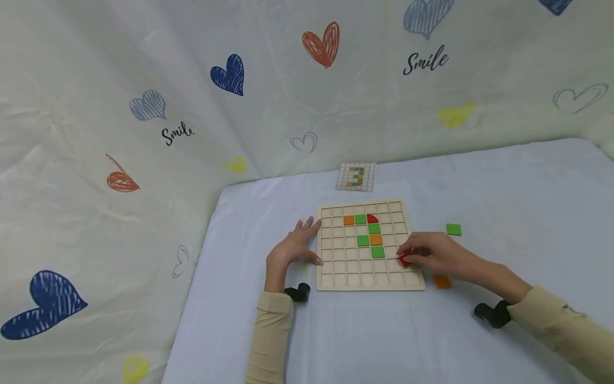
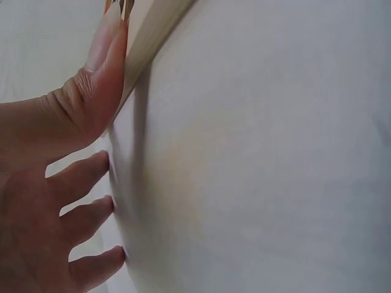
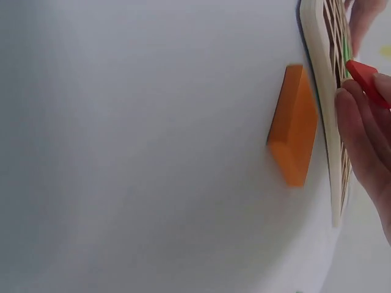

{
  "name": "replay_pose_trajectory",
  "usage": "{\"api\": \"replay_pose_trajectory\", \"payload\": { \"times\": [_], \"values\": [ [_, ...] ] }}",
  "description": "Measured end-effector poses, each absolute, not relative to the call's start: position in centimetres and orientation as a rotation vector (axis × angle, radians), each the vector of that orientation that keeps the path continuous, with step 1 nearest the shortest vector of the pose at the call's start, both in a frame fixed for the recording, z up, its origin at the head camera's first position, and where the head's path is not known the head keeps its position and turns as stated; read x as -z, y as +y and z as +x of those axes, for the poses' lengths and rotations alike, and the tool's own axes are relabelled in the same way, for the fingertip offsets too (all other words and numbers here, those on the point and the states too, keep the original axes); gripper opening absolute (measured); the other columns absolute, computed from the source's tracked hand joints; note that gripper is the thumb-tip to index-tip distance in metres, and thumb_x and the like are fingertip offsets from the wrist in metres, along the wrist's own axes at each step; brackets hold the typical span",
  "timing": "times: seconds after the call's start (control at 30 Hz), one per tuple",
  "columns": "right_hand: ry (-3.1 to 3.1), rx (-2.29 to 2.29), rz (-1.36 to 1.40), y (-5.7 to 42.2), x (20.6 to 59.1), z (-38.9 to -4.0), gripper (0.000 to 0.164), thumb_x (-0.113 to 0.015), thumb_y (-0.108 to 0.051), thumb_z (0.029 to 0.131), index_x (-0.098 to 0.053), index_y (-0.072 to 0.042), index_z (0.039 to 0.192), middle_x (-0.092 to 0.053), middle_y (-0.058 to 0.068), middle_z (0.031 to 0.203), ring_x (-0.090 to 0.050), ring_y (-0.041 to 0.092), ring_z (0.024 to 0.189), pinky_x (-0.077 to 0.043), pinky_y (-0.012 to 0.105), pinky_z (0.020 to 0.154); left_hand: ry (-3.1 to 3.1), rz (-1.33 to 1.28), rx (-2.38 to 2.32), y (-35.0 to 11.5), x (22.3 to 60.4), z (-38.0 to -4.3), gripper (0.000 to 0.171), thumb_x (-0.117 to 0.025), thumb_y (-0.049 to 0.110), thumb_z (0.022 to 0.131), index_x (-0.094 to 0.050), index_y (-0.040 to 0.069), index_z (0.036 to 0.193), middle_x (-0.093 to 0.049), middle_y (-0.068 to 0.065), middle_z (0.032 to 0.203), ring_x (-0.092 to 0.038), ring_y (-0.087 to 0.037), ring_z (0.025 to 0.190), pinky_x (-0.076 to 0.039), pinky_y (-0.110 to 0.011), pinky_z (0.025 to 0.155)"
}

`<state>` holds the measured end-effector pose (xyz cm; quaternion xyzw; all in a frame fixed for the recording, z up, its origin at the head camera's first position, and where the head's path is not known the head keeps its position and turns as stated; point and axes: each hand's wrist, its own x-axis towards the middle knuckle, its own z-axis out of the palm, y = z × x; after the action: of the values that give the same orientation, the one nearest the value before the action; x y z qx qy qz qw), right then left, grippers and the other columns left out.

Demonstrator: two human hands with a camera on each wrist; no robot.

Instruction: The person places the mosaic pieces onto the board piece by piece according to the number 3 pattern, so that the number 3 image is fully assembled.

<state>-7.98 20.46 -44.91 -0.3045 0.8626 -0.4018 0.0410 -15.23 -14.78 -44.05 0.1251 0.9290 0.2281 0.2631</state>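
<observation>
A wooden grid board (image 1: 336, 268) lies on the white cloth. Set in its squares are an orange tile (image 1: 348, 220), several green tiles (image 1: 378, 252), a red quarter-round tile (image 1: 372, 218) and a second orange tile in the right-hand part of the pattern. My right hand (image 1: 443, 256) pinches a red tile (image 1: 405, 260) over the board's lower right squares; in the right wrist view this red tile (image 3: 368, 82) shows between thumb and fingertips. My left hand (image 1: 295, 246) has its fingers spread, with thumb and fingertips at the board's left edge.
A loose green tile (image 1: 453, 229) lies right of the board, and an orange tile (image 1: 442, 281) sits beside its lower right corner, below my right hand. Behind the board is a pattern card (image 1: 356, 177) with a coloured grid. A heart-printed cloth (image 1: 278, 106) hangs at the back.
</observation>
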Motion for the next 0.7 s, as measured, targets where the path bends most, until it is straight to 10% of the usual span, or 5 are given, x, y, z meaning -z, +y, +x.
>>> {"api": "replay_pose_trajectory", "payload": {
  "times": [0.7],
  "values": [
    [2.572, 1.173, -0.809, 16.6, 46.0, -9.1, 0.018, -0.08, -0.005, 0.087, -0.081, -0.007, 0.105, -0.074, -0.004, 0.095, -0.059, 0.004, 0.083, -0.055, 0.021, 0.072, 2.504, 0.377, -0.627, -15.2, 44.2, -15.4, 0.108, -0.09, 0.019, 0.078, -0.026, 0.019, 0.165, -0.01, -0.006, 0.174, 0.0, -0.032, 0.161, -0.009, -0.056, 0.129]
  ]
}}
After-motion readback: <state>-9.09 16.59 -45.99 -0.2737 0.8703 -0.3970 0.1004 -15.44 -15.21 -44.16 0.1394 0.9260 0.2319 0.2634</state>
